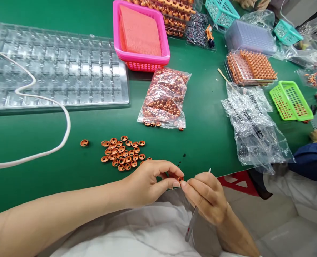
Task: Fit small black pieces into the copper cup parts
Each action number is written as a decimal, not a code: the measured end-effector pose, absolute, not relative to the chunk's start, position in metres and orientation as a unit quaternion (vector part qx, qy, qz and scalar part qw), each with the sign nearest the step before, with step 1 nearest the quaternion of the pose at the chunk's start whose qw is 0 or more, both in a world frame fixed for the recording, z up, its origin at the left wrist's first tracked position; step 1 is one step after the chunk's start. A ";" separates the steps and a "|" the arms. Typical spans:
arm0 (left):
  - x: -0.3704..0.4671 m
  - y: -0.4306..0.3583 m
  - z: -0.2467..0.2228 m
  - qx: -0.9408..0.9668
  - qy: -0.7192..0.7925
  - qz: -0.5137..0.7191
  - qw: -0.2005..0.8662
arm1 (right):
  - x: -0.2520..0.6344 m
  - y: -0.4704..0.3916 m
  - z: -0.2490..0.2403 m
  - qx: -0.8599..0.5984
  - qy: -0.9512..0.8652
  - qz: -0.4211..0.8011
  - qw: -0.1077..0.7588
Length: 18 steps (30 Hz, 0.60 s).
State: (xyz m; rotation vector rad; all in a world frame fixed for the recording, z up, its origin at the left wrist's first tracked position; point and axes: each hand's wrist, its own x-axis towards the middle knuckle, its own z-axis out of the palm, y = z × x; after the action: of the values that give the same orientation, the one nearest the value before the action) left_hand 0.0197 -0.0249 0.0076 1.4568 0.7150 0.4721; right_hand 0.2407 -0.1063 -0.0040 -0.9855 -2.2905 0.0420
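My left hand (154,180) pinches a small orange-copper ring (180,179) between thumb and fingertips at the table's front edge. My right hand (208,196) is closed around slim metal tweezers (192,223), whose tip shows above the knuckles and whose other end hangs below the palm. The right thumb and index fingertip touch the same ring. Left of the hands, a loose pile of similar rings (124,153) lies on the green table (88,185), with one ring (84,142) apart from it. A few tiny black pieces (179,163) lie just beyond the fingers.
Behind the pile is a clear bag of rings (166,96), beside a pink basket (162,32). A clear tray (56,67) and white cable (67,121) occupy the left. Plastic bags (254,125) and a green basket (292,100) lie right, near another person's sleeve (312,162).
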 end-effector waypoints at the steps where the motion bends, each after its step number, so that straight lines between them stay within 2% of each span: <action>1: 0.019 -0.025 0.007 0.653 0.312 0.213 0.656 | 0.240 -0.106 -0.003 -0.368 -0.875 0.012 0.315; 18: 0.019 -0.032 -0.001 0.720 0.265 0.277 0.579 | 0.237 -0.103 0.011 -0.334 -0.899 0.009 0.285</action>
State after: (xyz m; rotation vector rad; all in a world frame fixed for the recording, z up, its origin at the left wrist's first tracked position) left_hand 0.0188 -0.0320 -0.0009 1.6827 0.6192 0.6481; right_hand 0.2371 -0.1027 0.0115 -0.8930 -2.4034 0.0239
